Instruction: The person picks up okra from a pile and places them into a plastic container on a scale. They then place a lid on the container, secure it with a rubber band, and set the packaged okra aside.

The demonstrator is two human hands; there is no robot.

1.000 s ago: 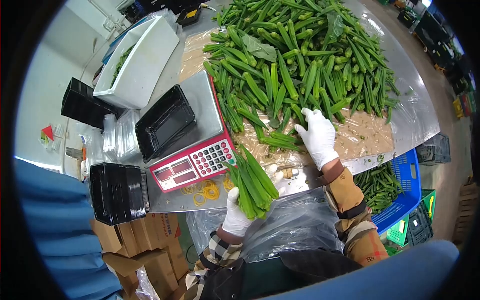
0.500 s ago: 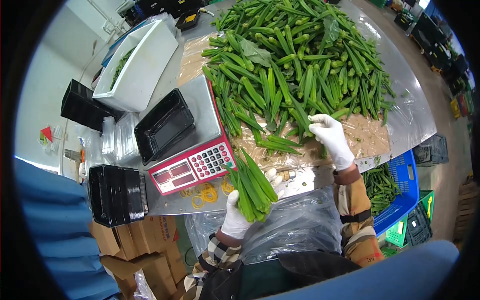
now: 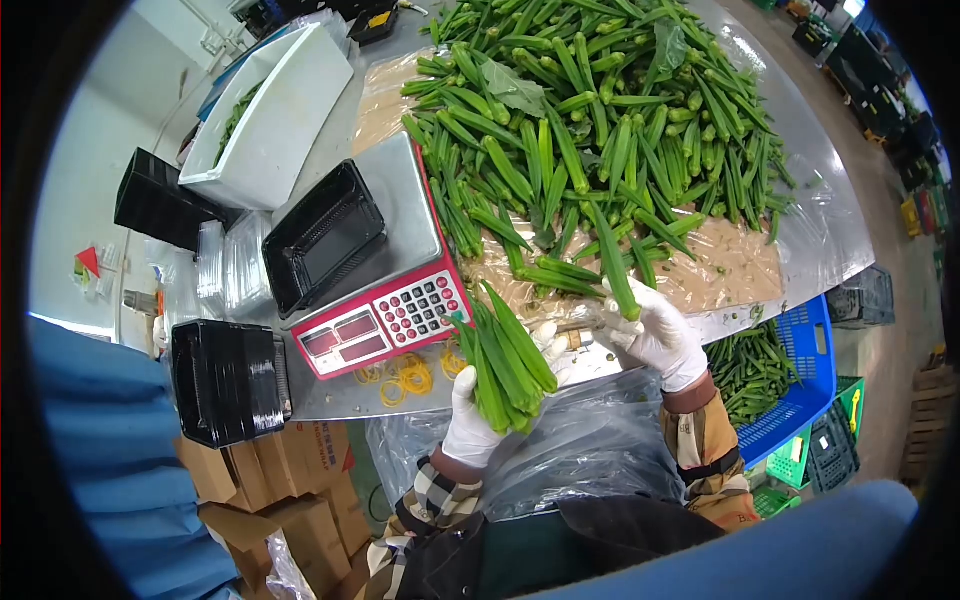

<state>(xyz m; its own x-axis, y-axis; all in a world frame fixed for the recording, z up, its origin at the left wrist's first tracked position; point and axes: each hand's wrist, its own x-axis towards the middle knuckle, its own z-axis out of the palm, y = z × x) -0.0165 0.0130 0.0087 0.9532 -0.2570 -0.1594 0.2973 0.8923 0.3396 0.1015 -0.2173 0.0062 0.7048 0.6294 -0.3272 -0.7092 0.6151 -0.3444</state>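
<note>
A bunch of okra (image 3: 503,365) lies in my left hand (image 3: 470,425), whose white-gloved fingers wrap round it near the front edge of the table. My right hand (image 3: 655,335), also gloved, grips the lower end of one okra pod (image 3: 614,262) that points up toward the pile. The large okra pile (image 3: 600,120) spreads over the back of the table. Left of the bunch is a red and silver weighing scale (image 3: 400,315) with an open black tray (image 3: 325,240) on its plate.
Yellow rubber bands (image 3: 408,380) lie below the scale. Stacked black trays (image 3: 228,385) stand at the left, with a white foam box (image 3: 275,125) behind. A blue crate (image 3: 805,375) with okra is at the right. Cardboard boxes (image 3: 300,460) sit below the table.
My right hand has drawn back from the pile toward my body and now has a single pod in it. My left hand keeps the bunch in nearly the same place.
</note>
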